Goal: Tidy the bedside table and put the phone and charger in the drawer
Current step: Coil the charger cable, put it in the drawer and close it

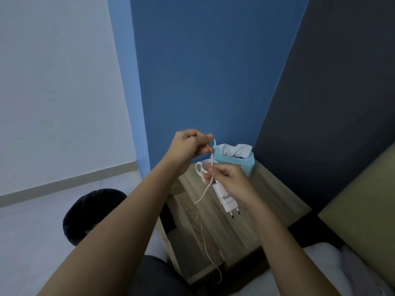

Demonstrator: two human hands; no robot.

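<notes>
White rubbery charger cable (212,154) stretches between both hands above the pale wooden bedside table (269,201). The left hand (188,148) pinches it high; the right hand (229,180) grips the white plastic charger block (224,199). I'd wind loose, even loops.

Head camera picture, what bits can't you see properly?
1. Mug: head view, mostly hidden behind the right hand and the cable.
2. Writing on the charger: too small, partly covered by the right hand.
3. Phone and drawer: neither shows anywhere in this view.
4. Dark bin: near side hidden by the left forearm.
5. Cable's far end: too thin to follow past the table edge.
</notes>
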